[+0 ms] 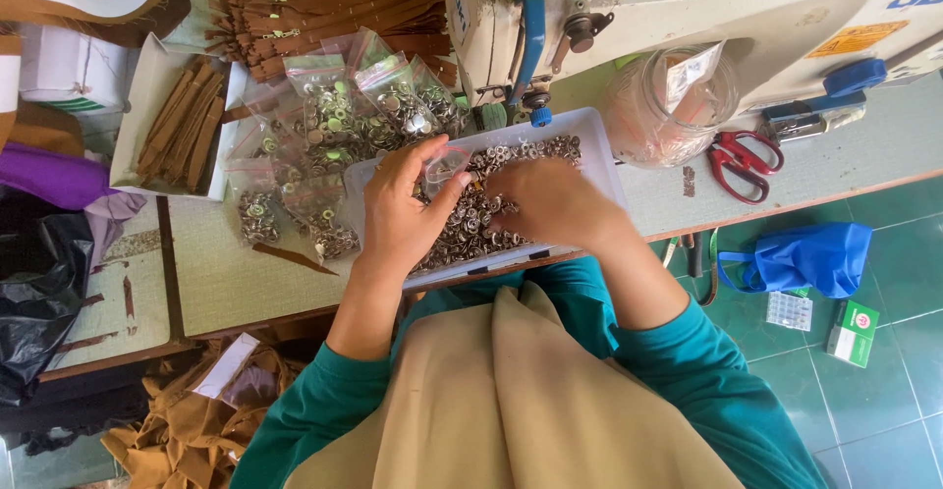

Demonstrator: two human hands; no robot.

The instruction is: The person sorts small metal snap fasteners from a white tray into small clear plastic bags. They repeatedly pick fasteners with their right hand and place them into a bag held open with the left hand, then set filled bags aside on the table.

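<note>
Green floor tiles are seen at the right, and a pale tabletop (246,273) carries the work, with a sewing machine (688,8) at the far edge. At the far left, brown fabric strips (182,121) are laid in an open box, and small clear bags of metal snaps (344,116) are spread just beside it. Near the middle, a white tray (599,140) heaped with loose metal snap parts (471,224) is set at the near edge of the tabletop. The left hand (398,214) is held over the tray, its fingers (437,190) pinched on a small clear bag (444,163). The right hand (550,199) is laid palm-down on the heap; whether its fingers are closed on anything cannot be told. Sorting or bagging of snaps is judged to be in hand. A careful pick of single pieces would be called for next, with the bag's mouth kept open. Further right, a clear jar (673,106) and red-handled scissors (742,160) are seen.
</note>
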